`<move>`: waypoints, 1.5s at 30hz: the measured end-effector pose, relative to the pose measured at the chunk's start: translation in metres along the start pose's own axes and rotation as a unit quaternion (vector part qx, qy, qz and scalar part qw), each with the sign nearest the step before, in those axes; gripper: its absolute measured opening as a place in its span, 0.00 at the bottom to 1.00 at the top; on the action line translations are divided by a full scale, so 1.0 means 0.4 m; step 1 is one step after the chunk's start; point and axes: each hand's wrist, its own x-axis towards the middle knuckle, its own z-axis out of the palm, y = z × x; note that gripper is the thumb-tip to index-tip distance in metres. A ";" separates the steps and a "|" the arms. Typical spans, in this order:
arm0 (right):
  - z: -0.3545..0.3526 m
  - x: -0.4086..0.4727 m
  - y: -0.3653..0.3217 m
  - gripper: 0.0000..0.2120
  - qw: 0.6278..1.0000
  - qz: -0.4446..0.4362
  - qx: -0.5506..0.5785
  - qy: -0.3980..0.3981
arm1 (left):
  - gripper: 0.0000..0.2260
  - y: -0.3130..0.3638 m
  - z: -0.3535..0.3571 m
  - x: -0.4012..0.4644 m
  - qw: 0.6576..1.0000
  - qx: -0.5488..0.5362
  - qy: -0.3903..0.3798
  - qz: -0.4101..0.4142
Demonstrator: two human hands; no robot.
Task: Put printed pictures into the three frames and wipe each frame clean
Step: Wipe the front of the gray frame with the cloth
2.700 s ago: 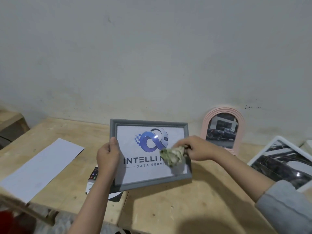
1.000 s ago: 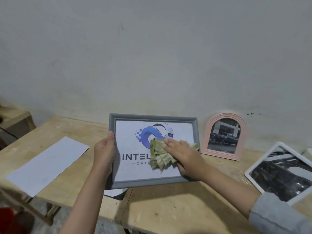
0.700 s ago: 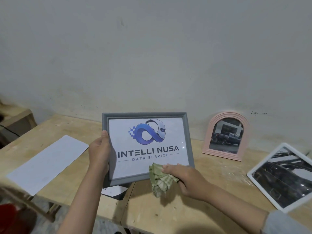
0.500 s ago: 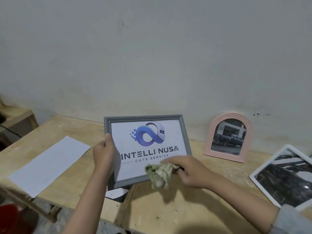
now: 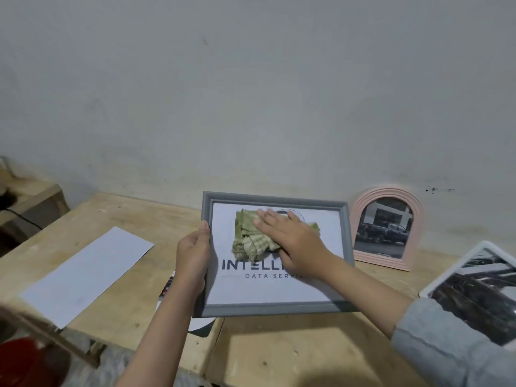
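Note:
A grey rectangular frame (image 5: 275, 307) with a printed logo picture is tilted up over the wooden table. My left hand (image 5: 192, 254) grips its left edge, thumb on the front. My right hand (image 5: 291, 238) lies flat with straight fingers on a crumpled green cloth (image 5: 250, 237), pressing it against the upper middle of the glass and covering the logo. A pink arched frame (image 5: 386, 192) with a truck photo stands against the wall to the right. A white frame (image 5: 472, 254) with a dark picture lies flat at the far right.
A blank white sheet of paper (image 5: 86, 273) lies on the left of the wooden table (image 5: 279, 353). Printed paper pieces (image 5: 167, 286) peek out under the grey frame. A red object (image 5: 25, 361) sits at the bottom left. A grey wall rises behind.
My right hand moved the cloth from the frame's lower edge up onto the upper middle of the glass and flattened over it. The left hand kept its hold as the frame shifted right.

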 end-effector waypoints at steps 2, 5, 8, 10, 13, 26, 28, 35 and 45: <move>0.023 -0.039 -0.026 0.41 1.000 -0.007 0.017 -0.009 | 0.17 0.000 -0.011 0.005 1.000 0.005 0.001 0.007; 0.051 -0.090 -0.059 0.39 0.999 -0.030 0.024 -0.036 | 0.17 -0.001 -0.025 0.017 1.000 0.003 0.014 -0.004; 0.065 -0.132 -0.082 0.39 0.996 -0.039 0.054 -0.066 | 0.19 0.001 -0.034 0.025 1.000 -0.006 0.025 -0.017; 0.072 -0.160 -0.095 0.38 0.991 -0.026 0.102 -0.082 | 0.19 0.002 -0.041 0.031 0.999 -0.004 0.037 -0.023; 0.053 -0.170 -0.111 0.34 0.966 0.032 0.216 -0.142 | 0.19 -0.004 -0.056 0.040 0.998 -0.002 0.053 -0.029; -0.054 0.053 0.003 0.37 0.998 0.016 0.043 0.041 | 0.18 -0.006 -0.025 0.012 1.000 -0.026 -0.005 -0.012; -0.030 0.055 -0.002 0.37 0.999 0.009 0.006 0.036 | 0.17 -0.007 -0.021 0.011 0.999 -0.041 -0.010 -0.017; 0.070 -0.054 -0.065 0.39 0.999 -0.007 0.034 0.007 | 0.16 -0.033 -0.034 0.016 1.000 -0.013 0.012 -0.022; 0.094 -0.173 -0.119 0.38 0.967 -0.007 0.192 -0.165 | 0.20 -0.040 -0.047 0.032 0.998 -0.027 0.054 -0.037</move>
